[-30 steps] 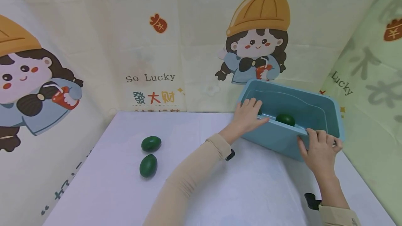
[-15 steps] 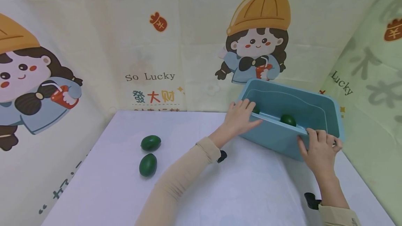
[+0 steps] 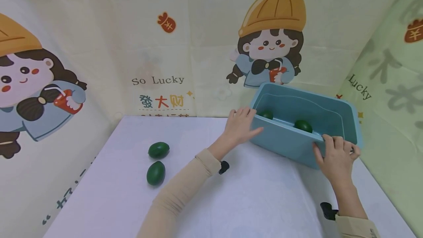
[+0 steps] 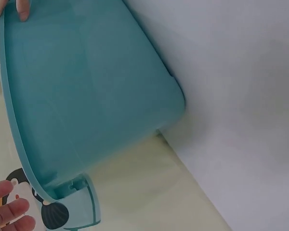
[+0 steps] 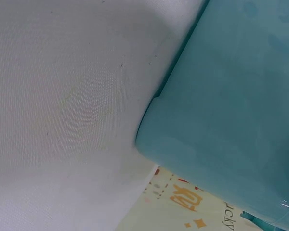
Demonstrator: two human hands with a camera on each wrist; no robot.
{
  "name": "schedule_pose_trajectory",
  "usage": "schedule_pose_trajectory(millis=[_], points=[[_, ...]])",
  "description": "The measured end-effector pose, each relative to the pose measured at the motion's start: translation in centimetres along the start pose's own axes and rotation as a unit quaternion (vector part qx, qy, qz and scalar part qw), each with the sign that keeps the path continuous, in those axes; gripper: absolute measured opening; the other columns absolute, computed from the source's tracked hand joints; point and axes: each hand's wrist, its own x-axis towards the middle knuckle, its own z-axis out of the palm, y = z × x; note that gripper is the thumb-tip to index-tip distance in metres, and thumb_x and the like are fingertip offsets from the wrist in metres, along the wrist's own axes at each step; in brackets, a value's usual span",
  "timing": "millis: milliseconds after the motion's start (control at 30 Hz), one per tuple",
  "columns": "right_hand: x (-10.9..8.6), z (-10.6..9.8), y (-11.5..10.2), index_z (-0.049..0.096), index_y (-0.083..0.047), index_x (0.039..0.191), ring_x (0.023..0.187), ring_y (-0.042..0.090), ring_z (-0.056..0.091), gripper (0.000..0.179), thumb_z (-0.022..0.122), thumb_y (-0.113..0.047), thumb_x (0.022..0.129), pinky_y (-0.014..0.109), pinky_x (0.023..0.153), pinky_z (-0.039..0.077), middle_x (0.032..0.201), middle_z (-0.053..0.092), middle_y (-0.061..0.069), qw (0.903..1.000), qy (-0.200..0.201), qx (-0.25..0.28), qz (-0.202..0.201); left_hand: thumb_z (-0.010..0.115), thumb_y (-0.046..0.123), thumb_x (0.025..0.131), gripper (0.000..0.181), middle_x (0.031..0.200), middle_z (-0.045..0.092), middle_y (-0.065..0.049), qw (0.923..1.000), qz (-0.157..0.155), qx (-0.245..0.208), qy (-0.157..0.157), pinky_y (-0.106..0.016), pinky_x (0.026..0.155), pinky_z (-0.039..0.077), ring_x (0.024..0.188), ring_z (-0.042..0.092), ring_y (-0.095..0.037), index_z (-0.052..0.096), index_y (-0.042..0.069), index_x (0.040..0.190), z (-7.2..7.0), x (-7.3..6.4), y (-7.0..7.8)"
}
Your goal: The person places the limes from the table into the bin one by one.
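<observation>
A blue plastic bin (image 3: pixel 284 144) stands at the back right of the table. My right hand (image 3: pixel 339 161) grips its front rim near the right corner, fingers over the edge and thumb outside. At the front left corner is my left hand (image 3: pixel 238 127), holding nothing; its extended fingers (image 4: pixel 12 209) show beside the rim in the left wrist view. Inside the bin lie two dark green, avocado-like fruits, one at the left (image 3: pixel 267 114) and one near the middle (image 3: pixel 303 126). The right wrist view shows the bin's outer wall (image 5: pixel 221 120), but no hand.
Two more green fruits, one farther back (image 3: pixel 159 150) and one nearer (image 3: pixel 156 173), lie on the left of the white-covered table (image 3: pixel 257 201). A printed cloth backdrop (image 3: pixel 205 28) rises behind the table and on both sides.
My left hand has drawn back leftward from over the bin to its left corner, uncovering the left fruit inside. The right hand stays on the rim.
</observation>
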Motion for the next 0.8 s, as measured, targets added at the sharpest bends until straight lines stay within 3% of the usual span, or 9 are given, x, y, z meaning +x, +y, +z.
schedule_pose_trajectory(millis=[800], points=[[0.0,-0.1,-0.2,0.047,0.006,0.109,0.087,0.044,0.029,0.069,0.025,-0.057,0.092,0.061,0.082,0.008,0.098,0.04,0.027,0.9999,-0.008,0.0,0.007,0.047,0.059,0.084,0.056,0.107,0.045,0.001,0.997,-0.021,0.002,0.074,-0.038,0.091,0.03,0.101,0.041,-0.017,0.048,0.018,0.122,1.0,-4.5,-3.3]])
